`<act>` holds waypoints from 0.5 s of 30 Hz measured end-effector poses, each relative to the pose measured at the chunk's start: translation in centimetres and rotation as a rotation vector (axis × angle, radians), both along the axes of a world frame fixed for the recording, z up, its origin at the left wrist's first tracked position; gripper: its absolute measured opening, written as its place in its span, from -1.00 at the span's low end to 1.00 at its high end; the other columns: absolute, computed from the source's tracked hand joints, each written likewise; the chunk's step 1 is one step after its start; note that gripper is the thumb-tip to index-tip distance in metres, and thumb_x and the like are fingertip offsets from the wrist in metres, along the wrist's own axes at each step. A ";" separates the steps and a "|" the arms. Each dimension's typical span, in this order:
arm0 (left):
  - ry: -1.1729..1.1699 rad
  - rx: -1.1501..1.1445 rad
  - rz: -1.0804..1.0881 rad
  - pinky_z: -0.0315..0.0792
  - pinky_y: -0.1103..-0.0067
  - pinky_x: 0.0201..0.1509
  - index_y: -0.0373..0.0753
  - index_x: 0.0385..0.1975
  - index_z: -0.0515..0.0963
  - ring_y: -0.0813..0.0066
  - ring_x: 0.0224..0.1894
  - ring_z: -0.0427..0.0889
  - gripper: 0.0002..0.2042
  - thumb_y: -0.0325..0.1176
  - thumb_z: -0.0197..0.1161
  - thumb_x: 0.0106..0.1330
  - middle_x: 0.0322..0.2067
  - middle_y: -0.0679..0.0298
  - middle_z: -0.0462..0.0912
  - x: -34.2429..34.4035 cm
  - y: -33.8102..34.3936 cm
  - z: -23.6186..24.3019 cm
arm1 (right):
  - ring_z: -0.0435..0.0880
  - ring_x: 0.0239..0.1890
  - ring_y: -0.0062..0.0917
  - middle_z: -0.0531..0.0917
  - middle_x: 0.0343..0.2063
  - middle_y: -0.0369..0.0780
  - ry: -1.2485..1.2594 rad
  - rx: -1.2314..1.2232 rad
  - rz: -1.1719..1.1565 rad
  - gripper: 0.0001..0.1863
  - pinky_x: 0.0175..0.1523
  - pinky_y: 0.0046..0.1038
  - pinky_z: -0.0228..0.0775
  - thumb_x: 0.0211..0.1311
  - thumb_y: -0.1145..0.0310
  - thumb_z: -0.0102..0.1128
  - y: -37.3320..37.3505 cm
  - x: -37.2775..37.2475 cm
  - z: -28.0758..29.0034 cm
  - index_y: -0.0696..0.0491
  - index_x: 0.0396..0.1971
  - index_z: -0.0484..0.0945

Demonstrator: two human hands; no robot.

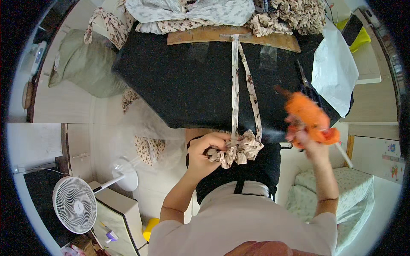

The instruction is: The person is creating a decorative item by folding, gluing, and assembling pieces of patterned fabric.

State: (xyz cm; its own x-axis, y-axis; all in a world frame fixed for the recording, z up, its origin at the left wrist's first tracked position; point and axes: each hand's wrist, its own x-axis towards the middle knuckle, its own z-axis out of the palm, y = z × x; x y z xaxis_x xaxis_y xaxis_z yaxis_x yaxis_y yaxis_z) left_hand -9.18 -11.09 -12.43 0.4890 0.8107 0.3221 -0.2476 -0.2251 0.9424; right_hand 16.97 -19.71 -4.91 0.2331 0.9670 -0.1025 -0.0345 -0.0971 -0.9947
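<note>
- Head view, hands: left hand is closed in a pinch on a gathered ruffle of floral fabric at the near edge of the black work surface; right hand is wrapped around an orange glue gun, raised to the right of the ruffle and blurred, its tip not touching the cloth.
- Head view, progress: two floral strips run taut from a wooden board at the far edge down to the ruffle, so the lower stretch looks already bunched while the upper lengths lie flat and ungathered (a judgement from how they lie now).
- Head view, materials: the fabric is thin, cream with small brown flowers, crinkled into soft folds where it is gathered; the board is flat, plain wood with a curved edge; the work surface is matt black.
- Head view, surroundings: more floral cloth is heaped beyond the board, scissors lie beside a white plastic sheet at the right, and a white fan stands on the floor to the left.
</note>
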 end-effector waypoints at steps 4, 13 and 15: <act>0.058 0.056 0.017 0.53 0.59 -0.25 -0.28 -0.51 0.42 0.38 -0.29 0.67 -0.74 -0.62 0.41 -0.11 -0.26 0.01 0.65 0.1 0.1 0.6 | 0.58 -0.23 -0.53 0.56 -0.25 -0.24 -0.295 0.124 0.278 -0.59 -0.11 -0.50 0.44 -0.12 0.52 0.42 2.7 -4.2 -1.4 0.06 -0.17 0.58; -0.253 -0.285 0.107 0.51 0.52 -0.13 -0.24 -0.45 0.40 0.36 -0.24 0.65 -0.73 -0.67 0.38 -0.03 -0.28 0.05 0.63 0.4 -0.7 -0.8 | 0.60 -0.18 -0.33 0.59 -0.21 -0.08 -0.256 0.375 0.459 -0.72 -0.08 -0.35 0.46 -0.15 0.53 0.42 -4.0 -5.6 -10.5 0.20 -0.35 0.59; -0.009 -0.158 0.088 0.52 0.52 -0.12 -0.24 -0.45 0.39 0.38 -0.23 0.64 -0.72 -0.68 0.37 -0.02 -0.27 0.05 0.62 0.4 -1.6 -1.6 | 0.61 -0.20 -0.28 0.64 -0.31 -0.10 0.180 -0.044 0.340 -0.72 -0.09 -0.32 0.45 -0.17 0.45 0.47 -6.0 -6.3 -10.7 0.15 -0.38 0.62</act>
State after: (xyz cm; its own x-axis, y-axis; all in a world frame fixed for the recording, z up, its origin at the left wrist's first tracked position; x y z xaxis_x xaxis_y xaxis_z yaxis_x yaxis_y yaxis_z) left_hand -8.76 -12.67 -14.08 0.4120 0.8910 0.1909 -0.2421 -0.0950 0.9656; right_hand 10.69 -25.68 -15.60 -0.1261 0.9797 -0.1558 -0.1664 -0.1757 -0.9703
